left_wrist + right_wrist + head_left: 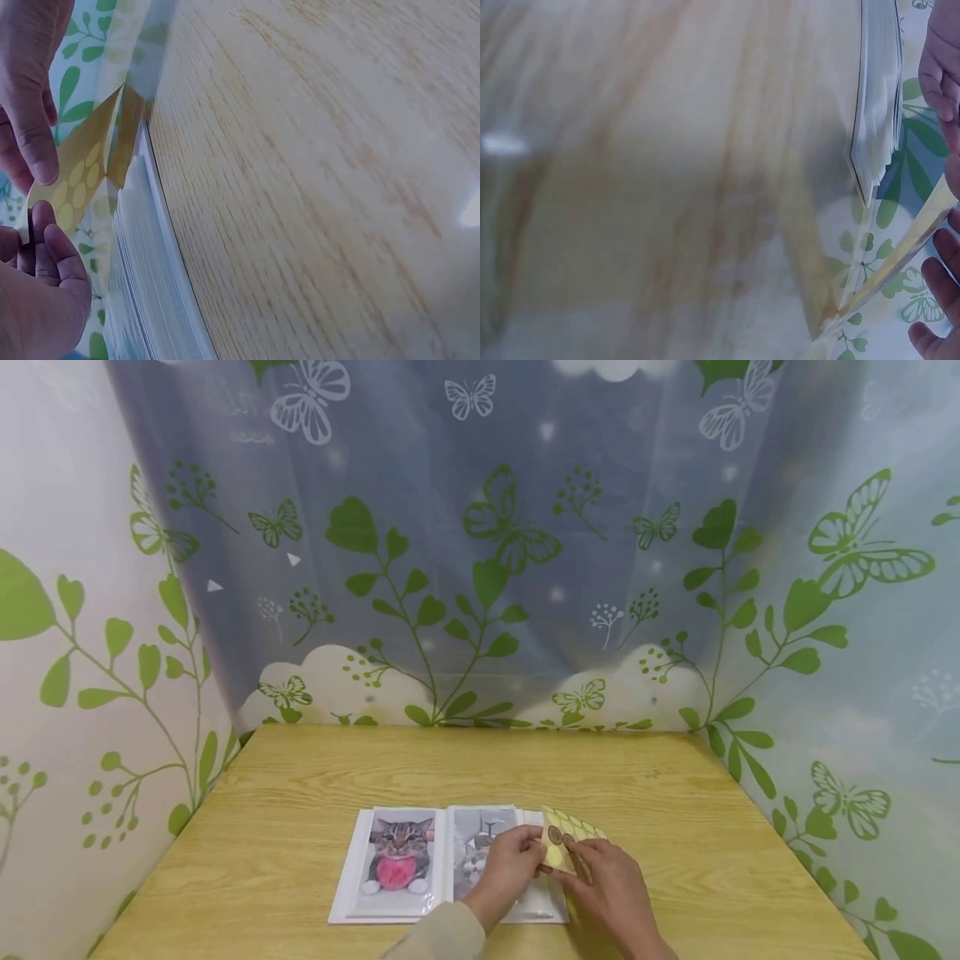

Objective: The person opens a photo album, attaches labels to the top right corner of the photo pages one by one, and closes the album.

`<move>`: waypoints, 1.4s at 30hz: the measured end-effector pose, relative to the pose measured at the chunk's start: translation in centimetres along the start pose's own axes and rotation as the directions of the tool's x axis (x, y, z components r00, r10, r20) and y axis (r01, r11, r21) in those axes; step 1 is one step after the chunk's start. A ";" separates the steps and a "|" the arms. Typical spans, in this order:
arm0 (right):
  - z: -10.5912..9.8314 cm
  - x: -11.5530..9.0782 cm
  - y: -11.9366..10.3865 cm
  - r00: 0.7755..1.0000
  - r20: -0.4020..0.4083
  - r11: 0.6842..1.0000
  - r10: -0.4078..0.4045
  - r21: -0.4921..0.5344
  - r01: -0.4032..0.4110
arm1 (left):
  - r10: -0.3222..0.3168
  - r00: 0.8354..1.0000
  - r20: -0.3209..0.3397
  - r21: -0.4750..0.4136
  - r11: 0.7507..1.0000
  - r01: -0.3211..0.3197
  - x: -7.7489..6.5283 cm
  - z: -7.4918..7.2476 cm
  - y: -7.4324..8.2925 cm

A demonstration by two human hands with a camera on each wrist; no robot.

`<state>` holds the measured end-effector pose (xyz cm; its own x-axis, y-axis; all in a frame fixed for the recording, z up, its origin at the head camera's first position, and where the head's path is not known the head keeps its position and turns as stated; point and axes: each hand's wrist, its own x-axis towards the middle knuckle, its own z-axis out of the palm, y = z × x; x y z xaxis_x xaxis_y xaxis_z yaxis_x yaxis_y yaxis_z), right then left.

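Here, in head view, pinches the sticker sheet (558, 852) at the album's (443, 868) right edge with left hand (512, 863) and right hand (611, 875), seemingly mid-peel; in left wrist view, curls left fingers (67, 259); in right wrist view, bends right fingers (939, 280), likely needing gentle lifting next.

No lettering can be read; the faint pale marks (252, 437) on the curtain (420, 468) behind the bench (480, 764) are too blurred to make out.
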<state>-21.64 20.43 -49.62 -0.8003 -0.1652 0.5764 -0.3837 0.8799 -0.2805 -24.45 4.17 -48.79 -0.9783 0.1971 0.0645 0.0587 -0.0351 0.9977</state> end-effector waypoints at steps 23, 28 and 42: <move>0.1 0.0 -0.2 0.997 -0.055 0.999 0.044 -0.005 -0.045 | -0.048 0.998 0.026 -0.010 0.999 0.049 0.0 0.5 -0.7; 0.2 0.0 -0.1 0.995 -0.101 1.000 0.016 -0.015 -0.017 | -0.055 0.998 0.035 -0.010 0.998 0.055 -0.2 0.6 -0.3; -0.1 0.0 -0.3 0.995 -0.057 0.996 0.087 0.041 -0.084 | -0.090 0.994 0.062 0.005 0.996 0.090 0.1 0.5 -0.7</move>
<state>-21.49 20.19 -49.43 -0.8030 -0.0628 0.5927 -0.3334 0.8716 -0.3593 -24.47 4.74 -49.43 -0.9652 0.2603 -0.0245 -0.0288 -0.0126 0.9995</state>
